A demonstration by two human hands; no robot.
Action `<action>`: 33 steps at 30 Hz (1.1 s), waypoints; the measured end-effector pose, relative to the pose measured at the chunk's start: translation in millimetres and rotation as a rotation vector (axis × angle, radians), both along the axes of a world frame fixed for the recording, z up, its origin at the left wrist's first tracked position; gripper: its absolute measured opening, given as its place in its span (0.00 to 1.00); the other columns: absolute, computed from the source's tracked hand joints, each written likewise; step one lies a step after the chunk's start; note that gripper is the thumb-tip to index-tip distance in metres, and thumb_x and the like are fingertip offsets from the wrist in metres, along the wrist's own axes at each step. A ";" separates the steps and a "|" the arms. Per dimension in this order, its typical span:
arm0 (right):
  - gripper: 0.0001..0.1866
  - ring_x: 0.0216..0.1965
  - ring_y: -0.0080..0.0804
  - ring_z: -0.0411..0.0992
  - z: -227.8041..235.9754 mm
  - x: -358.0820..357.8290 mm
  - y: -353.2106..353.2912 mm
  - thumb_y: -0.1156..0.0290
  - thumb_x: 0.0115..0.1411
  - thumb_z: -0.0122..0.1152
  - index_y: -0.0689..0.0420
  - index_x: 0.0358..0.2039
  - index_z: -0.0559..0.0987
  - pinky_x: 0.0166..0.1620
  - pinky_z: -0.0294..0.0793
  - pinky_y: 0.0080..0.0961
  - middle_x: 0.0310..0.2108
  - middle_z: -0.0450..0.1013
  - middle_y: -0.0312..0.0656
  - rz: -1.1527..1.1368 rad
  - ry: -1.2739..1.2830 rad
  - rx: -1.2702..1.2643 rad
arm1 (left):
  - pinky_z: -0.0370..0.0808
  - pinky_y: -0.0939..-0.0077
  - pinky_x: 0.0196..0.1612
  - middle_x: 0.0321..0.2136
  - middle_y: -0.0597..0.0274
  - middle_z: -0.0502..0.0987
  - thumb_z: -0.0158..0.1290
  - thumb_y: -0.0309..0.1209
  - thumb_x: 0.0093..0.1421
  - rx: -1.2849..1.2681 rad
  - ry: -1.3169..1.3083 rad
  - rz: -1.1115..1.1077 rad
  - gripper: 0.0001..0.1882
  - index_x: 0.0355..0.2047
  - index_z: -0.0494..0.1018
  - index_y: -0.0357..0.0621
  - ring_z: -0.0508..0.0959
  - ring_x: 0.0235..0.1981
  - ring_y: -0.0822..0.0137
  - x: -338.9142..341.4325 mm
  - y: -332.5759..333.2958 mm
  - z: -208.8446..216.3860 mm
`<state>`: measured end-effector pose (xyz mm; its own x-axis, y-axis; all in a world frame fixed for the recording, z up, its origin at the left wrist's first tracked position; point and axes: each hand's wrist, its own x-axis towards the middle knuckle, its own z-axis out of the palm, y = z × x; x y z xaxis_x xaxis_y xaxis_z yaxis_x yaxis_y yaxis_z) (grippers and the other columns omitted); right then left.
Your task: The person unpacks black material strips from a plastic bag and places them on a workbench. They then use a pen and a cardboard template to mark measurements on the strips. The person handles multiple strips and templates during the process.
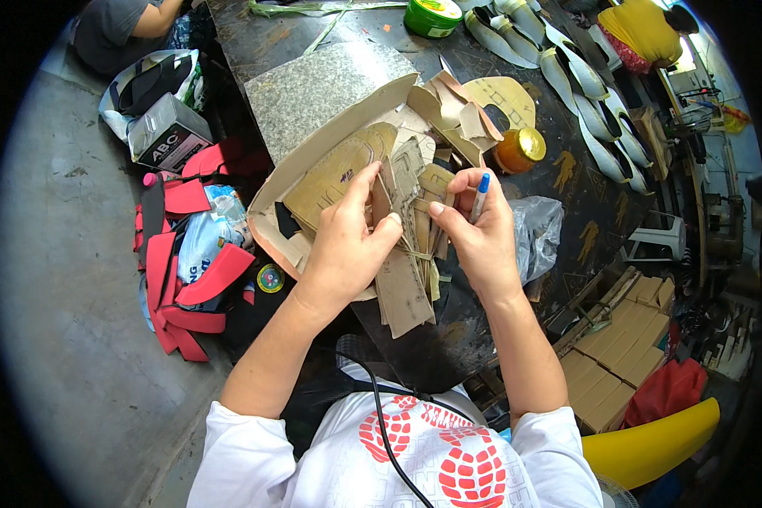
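My left hand (345,250) is curled at the left side of a bundle of cardboard pattern pieces (405,292), a brown piece's edge between thumb and fingers. A thin band crosses the bundle. In my right hand (487,241) is a pen (481,195) with a blue end, its tip hidden; the thumb points toward the bundle. Beneath both hands, an open cardboard box (292,178) with worn sides holds more patterns, including a large tan sole-shaped piece (334,182).
Beyond the box lie a speckled slab (330,89), an amber jar (521,151) and a green tub (433,17). A clear plastic bag (538,237) rests at right, pale shoe uppers (580,102) farther off. Red strap-like pieces (216,275) hang at left. Two other people are at the far edges.
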<state>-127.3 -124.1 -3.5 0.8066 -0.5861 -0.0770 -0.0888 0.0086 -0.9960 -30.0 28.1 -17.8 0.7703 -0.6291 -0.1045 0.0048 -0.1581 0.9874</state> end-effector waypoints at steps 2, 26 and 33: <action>0.15 0.34 0.14 0.67 3.5 -2.0 2.0 0.83 0.60 0.65 0.55 0.42 0.69 0.37 0.71 0.16 0.35 0.69 0.29 -0.017 0.004 0.135 | 0.77 0.66 0.41 0.45 0.42 0.79 0.53 0.25 0.60 -0.078 0.038 0.020 0.34 0.69 0.63 0.39 0.79 0.35 0.63 -3.3 0.7 3.4; 0.08 0.31 0.14 0.69 14.6 -8.1 7.5 0.82 0.63 0.62 0.57 0.40 0.76 0.35 0.68 0.16 0.31 0.74 0.28 0.000 0.023 0.373 | 0.69 0.70 0.29 0.32 0.60 0.68 0.61 0.23 0.60 -0.028 -0.107 0.095 0.16 0.40 0.63 0.40 0.68 0.26 0.67 -3.1 6.0 1.7; 0.09 0.30 0.12 0.69 15.3 -11.7 2.6 0.79 0.64 0.60 0.60 0.44 0.83 0.33 0.67 0.13 0.33 0.76 0.28 0.033 0.081 0.383 | 0.75 0.73 0.38 0.42 0.53 0.70 0.57 0.19 0.61 -0.095 -0.343 0.099 0.16 0.43 0.62 0.39 0.75 0.37 0.67 -9.3 12.1 -0.8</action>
